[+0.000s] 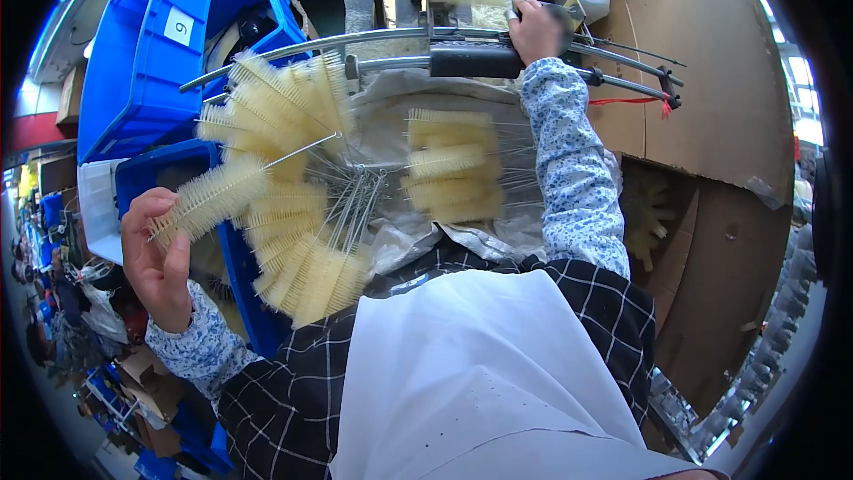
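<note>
Left hand (158,260) grips a yellow bottle brush (213,196) at mid-left; right hand (536,31) clasps the machine's black handle (475,60) at top centre.

Pale yellow bristles are seen on the wire brushes (293,213), and the bins (142,62) are coloured bright blue. The sleeves (573,178) are patterned with small blue flowers on white, the apron (480,373) is white over black-and-white check.

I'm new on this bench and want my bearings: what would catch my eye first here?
The fan of pale yellow bottle brushes on wire stems, spread at centre-left, strikes first; the left hand holds one brush by its bristles. Up top, the right hand grips the black handle of a metal machine. Blue bins stack at upper left.
</note>
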`<state>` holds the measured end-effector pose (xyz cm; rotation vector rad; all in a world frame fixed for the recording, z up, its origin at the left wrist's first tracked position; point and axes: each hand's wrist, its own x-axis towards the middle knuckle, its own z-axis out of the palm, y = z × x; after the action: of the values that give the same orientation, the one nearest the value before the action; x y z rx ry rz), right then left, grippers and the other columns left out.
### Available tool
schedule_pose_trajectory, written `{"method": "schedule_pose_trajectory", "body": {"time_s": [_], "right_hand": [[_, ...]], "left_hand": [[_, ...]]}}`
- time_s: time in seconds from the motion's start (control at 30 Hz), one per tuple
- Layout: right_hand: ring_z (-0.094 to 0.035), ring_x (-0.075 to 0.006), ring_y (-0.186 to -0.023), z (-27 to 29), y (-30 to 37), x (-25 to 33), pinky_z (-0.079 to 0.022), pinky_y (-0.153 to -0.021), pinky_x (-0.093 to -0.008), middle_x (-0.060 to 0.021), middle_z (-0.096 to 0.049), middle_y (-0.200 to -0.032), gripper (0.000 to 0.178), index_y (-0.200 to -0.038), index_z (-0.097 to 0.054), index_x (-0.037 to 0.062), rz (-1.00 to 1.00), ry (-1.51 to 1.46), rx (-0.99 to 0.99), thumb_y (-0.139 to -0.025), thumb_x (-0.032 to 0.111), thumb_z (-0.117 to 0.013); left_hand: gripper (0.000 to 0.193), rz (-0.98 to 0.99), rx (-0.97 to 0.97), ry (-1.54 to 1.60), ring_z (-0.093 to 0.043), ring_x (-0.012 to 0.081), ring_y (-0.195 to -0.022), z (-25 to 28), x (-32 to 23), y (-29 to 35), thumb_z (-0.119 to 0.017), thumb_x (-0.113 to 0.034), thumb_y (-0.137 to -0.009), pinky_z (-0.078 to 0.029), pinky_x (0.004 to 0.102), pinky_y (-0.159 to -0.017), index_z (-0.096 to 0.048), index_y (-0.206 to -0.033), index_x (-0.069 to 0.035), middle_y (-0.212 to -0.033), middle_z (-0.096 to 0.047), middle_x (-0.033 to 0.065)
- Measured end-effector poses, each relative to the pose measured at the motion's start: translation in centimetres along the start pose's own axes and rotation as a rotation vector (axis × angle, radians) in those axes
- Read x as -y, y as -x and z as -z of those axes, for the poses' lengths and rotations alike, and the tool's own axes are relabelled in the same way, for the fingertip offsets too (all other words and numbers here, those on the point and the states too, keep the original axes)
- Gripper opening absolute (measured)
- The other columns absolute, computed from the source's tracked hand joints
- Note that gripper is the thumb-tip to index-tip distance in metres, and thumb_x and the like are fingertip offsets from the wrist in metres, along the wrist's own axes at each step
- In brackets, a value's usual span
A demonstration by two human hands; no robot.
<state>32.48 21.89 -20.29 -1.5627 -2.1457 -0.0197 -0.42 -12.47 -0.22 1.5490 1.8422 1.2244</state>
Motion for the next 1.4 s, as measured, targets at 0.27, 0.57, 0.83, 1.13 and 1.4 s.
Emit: {"method": "schedule_pose_trajectory", "body": {"time_s": [0.27, 0.57, 0.83, 1.13, 1.4], "right_hand": [[-0.055, -0.0222, -0.092, -0.9, 0.2, 8.2, -0.039, -0.079, -0.0424, -0.0061, -0.058, -0.096, 0.019, -0.093, -0.059, 0.0073, -0.052, 0.015, 0.131, -0.078, 0.013, -0.049], [-0.054, -0.0211, -0.094, -1.3, 0.3, 9.1, -0.038, -0.078, -0.0426, -0.0046, -0.058, -0.098, 0.020, -0.097, -0.057, 0.0086, -0.022, 0.006, 0.094, -0.080, 0.014, -0.047], [-0.057, -0.0214, -0.091, 0.3, 0.0, 0.1, -0.040, -0.076, -0.0429, -0.0030, -0.060, -0.095, 0.023, -0.097, -0.060, 0.0139, -0.038, 0.040, 0.031, -0.075, 0.016, -0.054], [-0.054, -0.0254, -0.094, 2.9, -1.7, -7.9, -0.039, -0.084, -0.0358, -0.0062, -0.058, -0.102, 0.028, -0.106, -0.059, 0.0168, -0.087, -0.216, 0.178, -0.081, 0.028, -0.052], [-0.050, -0.0222, -0.101, 4.4, -3.8, -8.9, -0.036, -0.088, -0.0415, -0.0036, -0.058, -0.099, 0.024, -0.105, -0.056, 0.0255, 0.047, 0.298, 0.292, -0.084, 0.023, -0.045]], "left_hand": [[0.034, 0.003, 0.023, 0.023, -0.044, 0.0207, -0.099, -0.2, 0.2, -0.2, -0.046, -0.005, -0.070, -0.031, 0.0321, -0.091, -0.044, -0.103, 0.000, -0.106, -0.045, 0.0145], [0.034, -0.034, 0.041, 0.015, -0.043, 0.0211, -0.099, -0.5, -0.2, -0.7, -0.047, -0.006, -0.070, -0.031, 0.0330, -0.091, -0.043, -0.104, 0.001, -0.106, -0.044, 0.0156], [0.033, -0.012, -0.027, 0.060, -0.043, 0.0210, -0.098, 0.0, 0.9, 0.0, -0.045, -0.008, -0.073, -0.033, 0.0327, -0.089, -0.043, -0.105, 0.000, -0.107, -0.043, 0.0161], [0.031, -0.048, 0.009, 0.091, -0.043, 0.0205, -0.098, 0.1, 1.4, 0.1, -0.046, -0.007, -0.073, -0.035, 0.0324, -0.087, -0.043, -0.104, -0.001, -0.106, -0.043, 0.0160], [0.031, -0.042, -0.006, 0.106, -0.043, 0.0207, -0.099, 0.1, 1.3, 0.0, -0.046, -0.007, -0.073, -0.035, 0.0336, -0.088, -0.043, -0.104, -0.001, -0.107, -0.042, 0.0160]]}}
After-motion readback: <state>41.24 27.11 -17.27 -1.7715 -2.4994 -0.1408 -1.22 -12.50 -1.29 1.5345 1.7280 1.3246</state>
